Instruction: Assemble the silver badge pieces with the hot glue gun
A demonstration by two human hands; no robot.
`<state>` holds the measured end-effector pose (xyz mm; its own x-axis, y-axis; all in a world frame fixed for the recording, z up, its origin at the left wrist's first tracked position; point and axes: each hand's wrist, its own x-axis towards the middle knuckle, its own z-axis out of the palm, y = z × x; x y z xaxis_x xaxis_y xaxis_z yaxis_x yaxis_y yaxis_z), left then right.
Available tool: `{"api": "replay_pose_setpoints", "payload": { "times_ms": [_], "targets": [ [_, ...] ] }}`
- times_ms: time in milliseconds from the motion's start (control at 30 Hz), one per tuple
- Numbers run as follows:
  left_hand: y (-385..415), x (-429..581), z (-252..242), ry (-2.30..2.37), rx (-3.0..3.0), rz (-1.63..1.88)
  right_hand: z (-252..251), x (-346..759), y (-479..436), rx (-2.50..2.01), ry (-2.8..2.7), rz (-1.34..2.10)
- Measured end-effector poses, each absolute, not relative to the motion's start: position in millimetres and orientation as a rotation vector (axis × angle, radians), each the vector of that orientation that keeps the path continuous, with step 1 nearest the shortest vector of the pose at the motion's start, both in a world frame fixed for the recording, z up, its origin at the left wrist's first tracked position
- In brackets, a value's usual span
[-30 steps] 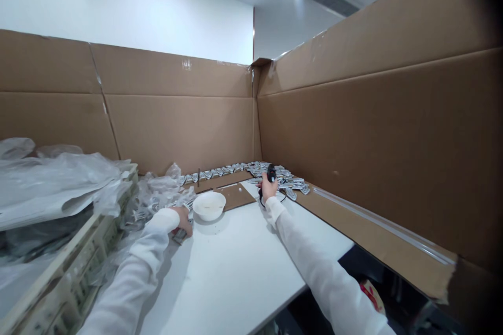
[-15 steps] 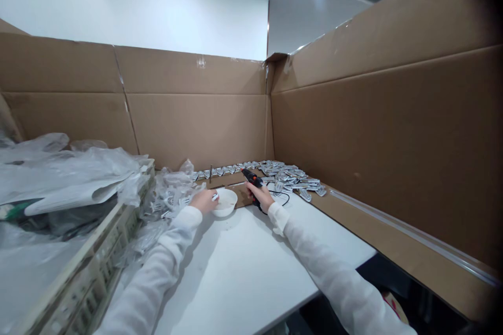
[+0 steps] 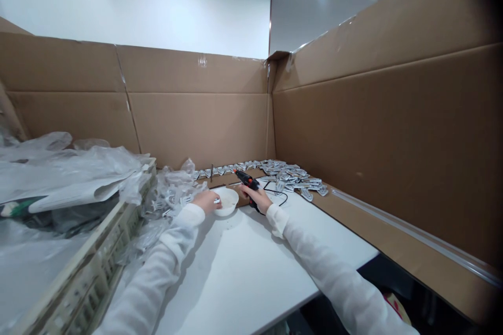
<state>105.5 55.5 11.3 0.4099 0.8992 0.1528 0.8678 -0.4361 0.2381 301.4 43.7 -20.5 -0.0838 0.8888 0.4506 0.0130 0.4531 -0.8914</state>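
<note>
My right hand (image 3: pixel 256 198) is wrapped round the grip of a black hot glue gun (image 3: pixel 247 180) with a red-orange tip, its nozzle directed up and to the left. A black cord (image 3: pixel 283 200) loops beside it. At the left rim of a white bowl (image 3: pixel 228 208), my left hand (image 3: pixel 206 202) is closed on a small white piece (image 3: pixel 217 200); its exact kind is too small to make out. Something pale lies in the bottom of the bowl. The glue gun is apart from the piece, above and right of the bowl.
Small grey-white pieces (image 3: pixel 293 175) are heaped at the back right, with a row along the back. Clear plastic bags (image 3: pixel 167 188) and a cream crate (image 3: pixel 106 256) line the left. Cardboard walls (image 3: pixel 196 120) enclose the white table (image 3: pixel 239 272).
My right hand has moved the glue gun a little to the left, its nozzle now over the bowl's far side. My left hand has shifted slightly right, over the bowl's rim.
</note>
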Motion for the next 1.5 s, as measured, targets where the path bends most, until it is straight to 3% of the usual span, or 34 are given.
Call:
{"api": "replay_pose_setpoints", "payload": {
  "times_ms": [433,1100,1500],
  "targets": [
    [44,111,20,1.674,2.763,-0.016,-21,299,49,-1.031,-1.213,0.918],
    [43,117,17,1.632,2.868,0.057,-25,305,57,-0.970,-1.140,0.888],
    [31,123,24,1.613,2.909,0.027,-40,313,69,-1.023,-1.271,0.665]
  ]
}}
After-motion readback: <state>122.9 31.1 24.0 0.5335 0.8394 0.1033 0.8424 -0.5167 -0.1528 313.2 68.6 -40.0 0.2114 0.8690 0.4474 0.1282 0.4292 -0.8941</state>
